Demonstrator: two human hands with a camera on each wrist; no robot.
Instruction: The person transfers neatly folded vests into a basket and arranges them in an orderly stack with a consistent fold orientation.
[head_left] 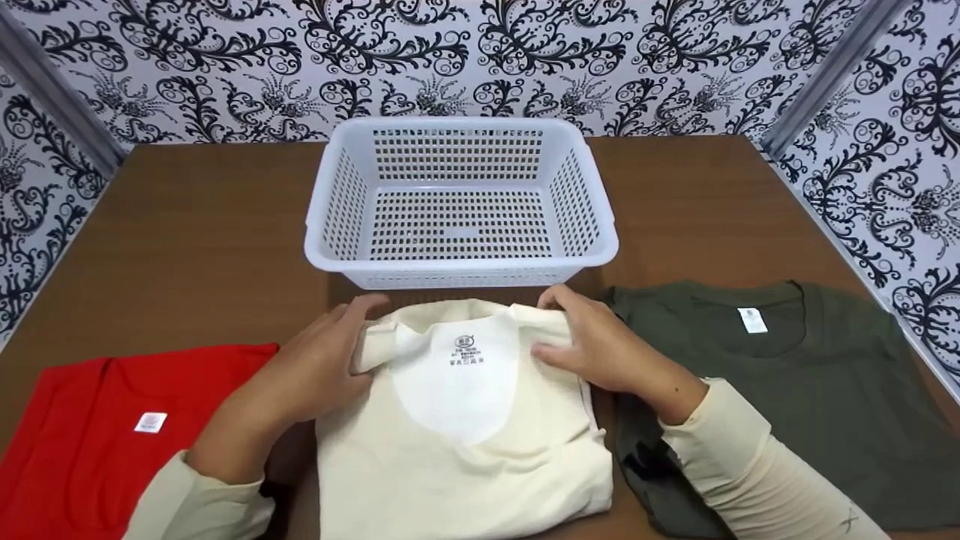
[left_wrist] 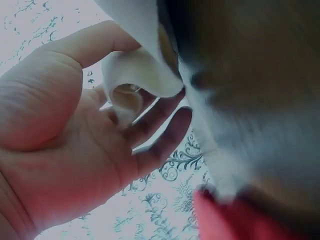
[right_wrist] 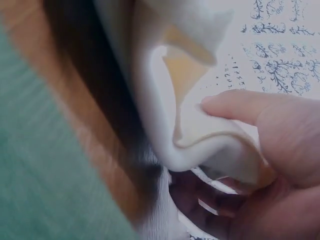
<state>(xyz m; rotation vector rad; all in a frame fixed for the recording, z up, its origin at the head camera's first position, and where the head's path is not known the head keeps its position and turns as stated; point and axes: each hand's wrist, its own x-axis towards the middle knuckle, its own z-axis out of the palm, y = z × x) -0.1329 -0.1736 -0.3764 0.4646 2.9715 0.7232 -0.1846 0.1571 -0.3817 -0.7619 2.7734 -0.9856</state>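
A cream shirt lies folded in front of me, its white inner neck panel with a printed label facing up. My left hand grips its left shoulder edge, thumb on top and fingers beneath. In the left wrist view, a curl of the cream cloth sits between thumb and fingers. My right hand holds the opposite shoulder the same way. The right wrist view shows the fabric folded over between the thumb and the fingers underneath.
A white perforated basket stands just behind the shirt. To the left lies a red garment with a white tag, and to the right a dark green shirt, partly under my right forearm. Patterned walls border the brown table.
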